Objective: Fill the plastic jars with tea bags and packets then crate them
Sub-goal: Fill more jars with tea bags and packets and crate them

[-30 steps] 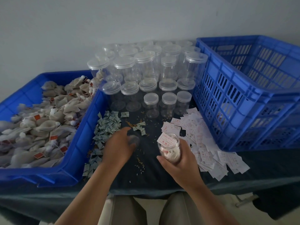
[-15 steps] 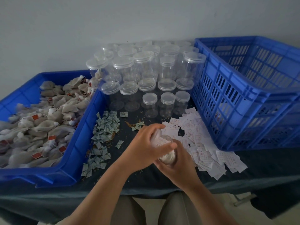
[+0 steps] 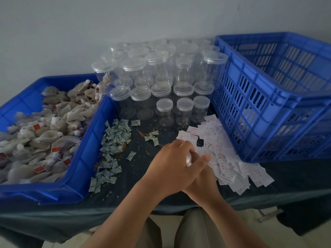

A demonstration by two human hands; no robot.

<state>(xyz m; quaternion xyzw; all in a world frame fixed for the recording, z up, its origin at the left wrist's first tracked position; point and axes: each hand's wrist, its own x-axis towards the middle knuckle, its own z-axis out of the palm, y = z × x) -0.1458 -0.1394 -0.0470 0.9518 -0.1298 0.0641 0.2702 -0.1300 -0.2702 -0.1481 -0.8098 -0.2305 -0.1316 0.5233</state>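
Lid (image 3: 188,159) went on within the last second: left hand (image 3: 172,163) now grips it, right hand (image 3: 204,178) holds the jar underneath, mostly hidden. Sealing; crate (image 3: 300,104) likely next.

Left hand (image 3: 172,163) on the jar (image 3: 189,159) now
It comes over from the green packets (image 3: 114,140) and covers the top, hiding the slip.

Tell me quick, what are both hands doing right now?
Left hand: closed over the top of the jar.
Right hand: closed round the same jar from below, mostly hidden.
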